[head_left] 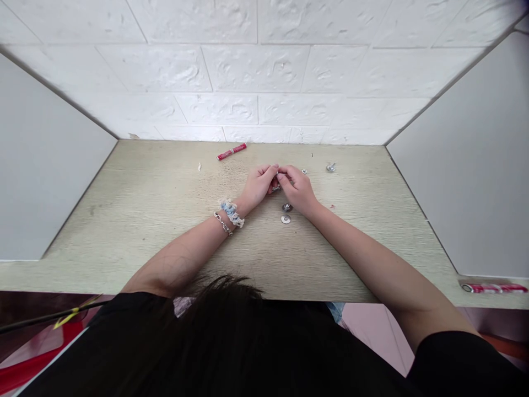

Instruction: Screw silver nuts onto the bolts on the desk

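Both hands meet above the middle of the wooden desk [243, 248]. My left hand [259, 184] is closed, its thumb and fingertips pinched against those of my right hand [298, 187], which is closed too. Between them shows a bit of a small shiny metal piece [276, 188], mostly hidden by the fingers; its kind is too small to make out. Just below the right hand lie a dark round metal part [286, 207] and a flat silver disc [286, 219] with a central hole or dimple. Past the right knuckles sits a small metal ring-like piece [305, 171].
A red tube [232, 152] lies near the white brick wall [256, 71]. Another silvery metal part [331, 167] stands at the back right, and a white scrap [199, 166] at left. Grey panels [471, 165] flank the desk. A second red tube [494, 288] lies at the right front edge.
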Demonstrator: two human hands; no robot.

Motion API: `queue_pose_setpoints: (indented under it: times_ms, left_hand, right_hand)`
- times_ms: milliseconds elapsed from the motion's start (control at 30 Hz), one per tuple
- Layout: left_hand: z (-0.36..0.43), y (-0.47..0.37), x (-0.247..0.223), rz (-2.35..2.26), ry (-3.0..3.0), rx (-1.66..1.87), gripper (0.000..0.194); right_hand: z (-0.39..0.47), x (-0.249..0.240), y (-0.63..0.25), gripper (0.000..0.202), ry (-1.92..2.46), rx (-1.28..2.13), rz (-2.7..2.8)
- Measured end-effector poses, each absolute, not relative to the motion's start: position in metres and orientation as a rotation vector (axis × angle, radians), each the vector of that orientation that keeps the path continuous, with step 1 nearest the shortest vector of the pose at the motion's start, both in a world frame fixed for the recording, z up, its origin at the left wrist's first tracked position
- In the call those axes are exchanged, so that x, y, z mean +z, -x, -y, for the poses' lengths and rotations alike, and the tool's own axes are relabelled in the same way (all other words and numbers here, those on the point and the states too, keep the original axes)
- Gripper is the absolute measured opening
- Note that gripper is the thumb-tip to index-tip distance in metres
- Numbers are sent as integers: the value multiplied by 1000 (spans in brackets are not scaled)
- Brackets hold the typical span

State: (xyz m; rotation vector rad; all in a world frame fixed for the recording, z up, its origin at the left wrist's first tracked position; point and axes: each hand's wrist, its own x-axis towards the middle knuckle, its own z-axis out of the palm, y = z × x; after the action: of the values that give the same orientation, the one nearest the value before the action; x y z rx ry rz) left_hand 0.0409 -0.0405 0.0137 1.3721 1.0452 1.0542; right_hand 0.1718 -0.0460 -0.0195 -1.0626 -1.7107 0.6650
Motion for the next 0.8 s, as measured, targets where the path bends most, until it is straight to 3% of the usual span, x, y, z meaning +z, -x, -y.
queue_pose_setpoints:
  times_ms: [800]
  left_hand:
    - [39,-41,12,-1046,-1374,1052,45]
  right_hand:
    - [47,-19,-172,23,1083,732,1688]
